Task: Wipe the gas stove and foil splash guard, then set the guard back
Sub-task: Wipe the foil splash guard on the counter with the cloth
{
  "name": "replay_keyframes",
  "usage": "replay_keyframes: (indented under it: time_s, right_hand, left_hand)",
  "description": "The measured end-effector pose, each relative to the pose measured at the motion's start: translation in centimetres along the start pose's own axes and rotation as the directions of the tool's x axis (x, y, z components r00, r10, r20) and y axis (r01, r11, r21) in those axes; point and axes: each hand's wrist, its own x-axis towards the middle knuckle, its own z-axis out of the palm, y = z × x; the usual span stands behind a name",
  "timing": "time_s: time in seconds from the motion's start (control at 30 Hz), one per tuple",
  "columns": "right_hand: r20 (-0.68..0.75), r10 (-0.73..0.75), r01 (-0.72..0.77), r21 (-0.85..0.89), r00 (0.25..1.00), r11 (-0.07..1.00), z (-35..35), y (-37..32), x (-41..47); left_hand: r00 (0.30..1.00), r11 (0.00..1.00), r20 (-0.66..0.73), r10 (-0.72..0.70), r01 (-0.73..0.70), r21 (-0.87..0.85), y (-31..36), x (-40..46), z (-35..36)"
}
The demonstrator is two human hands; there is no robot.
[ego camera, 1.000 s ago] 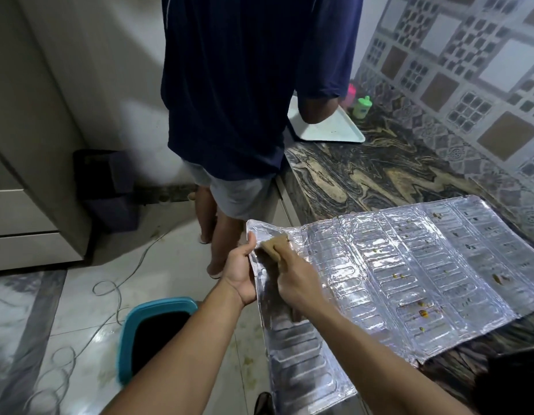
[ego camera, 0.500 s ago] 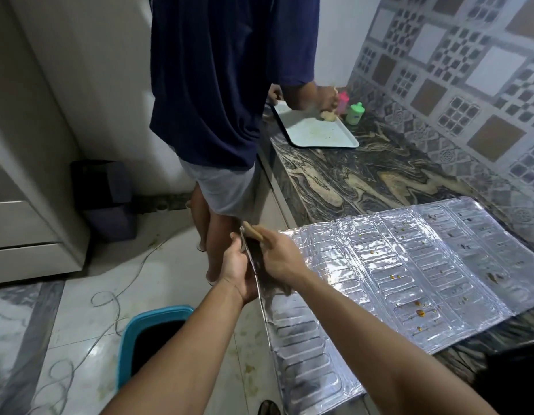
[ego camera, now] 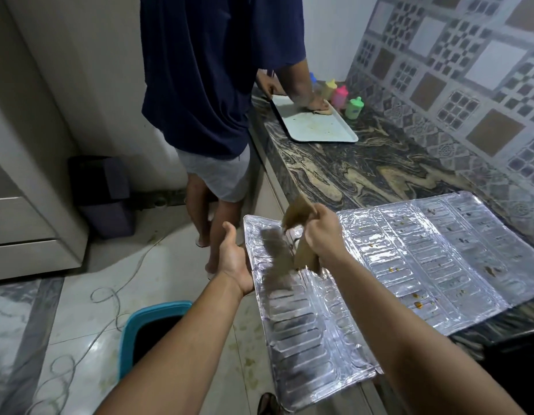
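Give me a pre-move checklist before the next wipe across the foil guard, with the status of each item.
1. Cloth in hand: ok. The right hand grips the brown cloth.
2. Guard steadied: ok. The left hand supports the left edge of the foil splash guard.
3. Guard fully backed by the counter: not ok. Its left panel hangs off past the counter edge.
4. Right panels clean: not ok. Orange and brown specks show there.
5. Catch below: ok. The teal bin stands on the floor under the arms.
6. Cloth damp enough: cannot tell.
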Motion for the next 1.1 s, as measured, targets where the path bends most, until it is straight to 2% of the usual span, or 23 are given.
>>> replay_keyframes:
  time_s: [0.1,0.17,0.23,0.27,0.37,0.47,0.53,0.6,0.63,0.67,0.73,0.8,0.83,0.9,0.97,1.0,1.03,1.1]
  right_hand:
    - [0.187,-0.035,0.048,-0.068,0.982,0.997,2.3,0.7,0.4]
    - [0.302,-0.127,0.173,-0.13,0.945,0.976,3.9,1.1,-0.9]
    - [0.324,-0.243,0.311,-0.176,0.914,0.934,4.6,1.7,-2.6]
    - [0.326,-0.257,0.326,-0.178,0.91,0.929,4.6,1.9,-3.5]
    - [0.348,-0.242,0.306,-0.142,0.906,0.941,3.9,2.4,-5.7]
    - [0.397,-0.227,0.271,-0.058,0.889,0.961,2.5,2.1,-8.1]
    - [0.471,-0.161,0.181,0.003,0.867,0.983,1.0,1.9,-9.3]
    - [0.531,-0.073,0.029,0.09,0.844,0.995,-1.1,2.0,-9.8]
    - [0.519,-0.048,-0.024,0.131,0.853,0.991,-2.1,2.0,-9.6]
    - [0.469,-0.026,-0.057,0.162,0.883,0.985,-3.2,2.4,-9.0]
    - [0.328,0.032,-0.106,0.208,0.944,0.972,-5.6,3.5,-7.4]
    - [0.24,0.084,-0.134,0.197,0.967,0.971,-7.8,5.2,-5.6]
    - [0.173,0.099,-0.121,0.119,0.98,0.985,-8.8,6.6,-4.5]
    - [-0.066,0.089,-0.1,-0.184,0.994,0.978,-10.7,9.3,-2.9]
    - [-0.321,-0.006,-0.128,-0.396,0.947,0.909,-12.1,11.3,-2.8]
    - [-0.365,-0.065,-0.108,-0.435,0.929,0.894,-12.3,11.7,-3.2]
    - [-0.344,-0.131,-0.051,-0.473,0.93,0.88,-12.1,12.0,-3.6]
    - [-0.096,-0.284,0.181,-0.573,0.954,0.8,-10.8,12.5,-4.7]
  left_hand:
    - [1.0,1.0,-0.013,0.002,-0.002,0.028,0.0,-0.1,0.0]
    - [1.0,1.0,-0.027,-0.003,0.003,0.03,-0.2,0.0,0.1]
    - [0.998,1.0,-0.053,0.017,-0.016,0.027,-0.3,0.0,0.3]
    - [0.996,0.999,-0.073,0.043,-0.043,0.004,-0.3,0.2,0.2]
    - [0.982,0.996,-0.167,0.091,-0.092,-0.002,-0.2,1.1,-0.4]
    - [0.99,0.999,-0.14,0.032,-0.03,0.018,-0.5,1.4,-0.6]
    - [0.99,1.0,-0.143,0.022,-0.02,0.014,-0.6,1.4,-0.6]
    - [0.973,0.996,-0.224,0.061,-0.044,0.078,-0.4,1.8,-1.3]
    - [0.975,0.993,-0.211,0.065,-0.043,0.106,-0.2,1.8,-1.6]
    - [0.99,0.993,-0.137,0.038,-0.022,0.112,-0.2,1.5,-1.5]
    - [0.998,0.984,-0.058,-0.016,0.026,0.178,-0.2,0.8,-0.5]
    - [0.992,0.937,-0.115,-0.053,0.089,0.337,-0.1,0.7,-0.2]
    - [0.983,0.901,-0.172,-0.067,0.134,0.414,-0.1,0.8,-0.3]
    - [0.957,0.836,-0.286,-0.048,0.195,0.513,-0.1,1.3,-1.2]
    - [0.936,0.815,-0.351,-0.013,0.213,0.539,-0.1,1.7,-2.1]
    - [0.933,0.81,-0.36,-0.011,0.22,0.544,-0.3,1.8,-2.3]
    - [0.932,0.801,-0.361,-0.028,0.237,0.55,-0.5,1.8,-2.5]
    - [0.913,0.727,-0.404,-0.055,0.314,0.611,-1.0,1.4,-2.9]
